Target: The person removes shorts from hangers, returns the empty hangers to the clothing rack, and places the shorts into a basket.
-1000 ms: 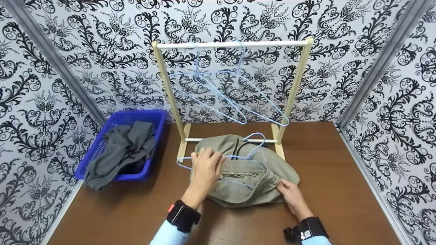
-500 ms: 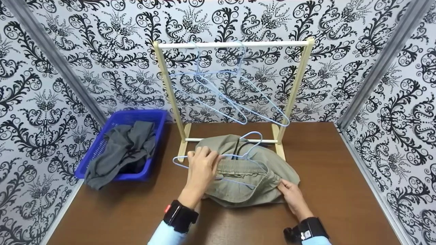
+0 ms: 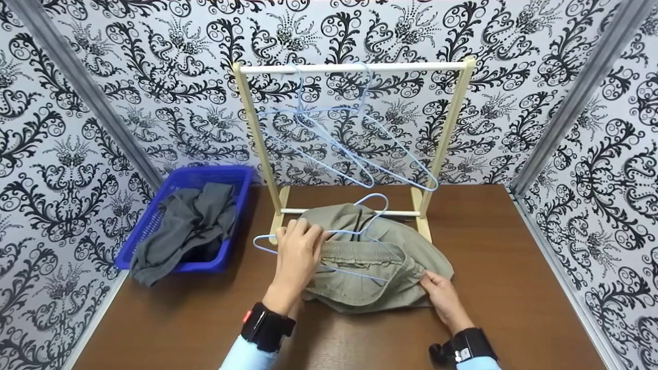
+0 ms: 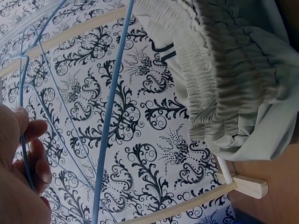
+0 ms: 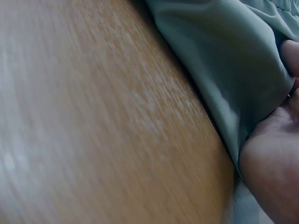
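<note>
A pair of olive pants (image 3: pixel 426 252) with an elastic waistband and black drawstring lies bunched on the table, its waist opening facing me. My left hand (image 3: pixel 295 254) grips the upper bar of a light blue hanger (image 3: pixel 344 232); the hanger's right part reaches into the waist opening, while its left end sticks out beyond the hand. In the left wrist view, fingers (image 4: pixel 39 170) curl round one hanger bar beside the gathered waistband (image 4: pixel 224 79). My right hand (image 3: pixel 444 298) pinches the waistband's right edge. Cloth partly hides its fingertips in the right wrist view.
Behind the pants stands a wooden rack (image 3: pixel 455 123) with a white rail (image 3: pixel 411 67). Blue hangers (image 3: pixel 401 136) hang from it. At left, a blue basket (image 3: pixel 218 257) holds dark grey clothing (image 3: pixel 187 221). Patterned walls (image 3: pixel 606 205) enclose the brown table (image 3: pixel 504 267).
My left hand and the hanger have shifted leftward, so the hook stands further left and slightly higher. The right hand has stayed at the waistband's edge.
</note>
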`<state>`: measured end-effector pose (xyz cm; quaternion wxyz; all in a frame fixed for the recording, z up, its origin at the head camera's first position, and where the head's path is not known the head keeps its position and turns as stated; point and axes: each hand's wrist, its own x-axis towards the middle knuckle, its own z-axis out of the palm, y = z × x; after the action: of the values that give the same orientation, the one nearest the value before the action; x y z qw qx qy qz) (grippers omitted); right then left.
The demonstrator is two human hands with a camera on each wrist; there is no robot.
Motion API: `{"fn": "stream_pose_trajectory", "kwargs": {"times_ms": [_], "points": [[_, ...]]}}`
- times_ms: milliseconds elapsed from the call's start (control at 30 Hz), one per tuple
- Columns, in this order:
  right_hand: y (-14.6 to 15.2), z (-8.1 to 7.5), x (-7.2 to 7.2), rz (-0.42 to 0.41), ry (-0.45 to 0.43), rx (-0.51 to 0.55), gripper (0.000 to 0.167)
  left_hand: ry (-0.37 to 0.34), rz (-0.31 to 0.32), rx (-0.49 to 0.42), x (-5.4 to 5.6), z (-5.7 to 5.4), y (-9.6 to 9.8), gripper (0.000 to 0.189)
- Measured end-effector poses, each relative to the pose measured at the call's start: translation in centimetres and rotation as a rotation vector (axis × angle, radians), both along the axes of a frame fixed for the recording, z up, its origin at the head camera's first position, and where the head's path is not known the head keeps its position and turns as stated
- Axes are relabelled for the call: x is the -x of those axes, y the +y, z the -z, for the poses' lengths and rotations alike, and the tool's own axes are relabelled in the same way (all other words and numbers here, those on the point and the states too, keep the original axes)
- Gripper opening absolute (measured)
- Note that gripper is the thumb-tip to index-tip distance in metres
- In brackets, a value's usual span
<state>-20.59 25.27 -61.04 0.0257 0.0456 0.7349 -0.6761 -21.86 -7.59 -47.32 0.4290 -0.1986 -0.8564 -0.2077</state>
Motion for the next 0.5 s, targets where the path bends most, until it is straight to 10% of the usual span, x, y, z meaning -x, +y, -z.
{"fn": "stream_pose_trajectory", "kwargs": {"times_ms": [500], "points": [[-0.06, -0.05, 0.0, -0.007, -0.013, -0.025, 0.034, -0.006, -0.015, -0.02, -0.14, -0.43, -1.1, 0.018]]}}
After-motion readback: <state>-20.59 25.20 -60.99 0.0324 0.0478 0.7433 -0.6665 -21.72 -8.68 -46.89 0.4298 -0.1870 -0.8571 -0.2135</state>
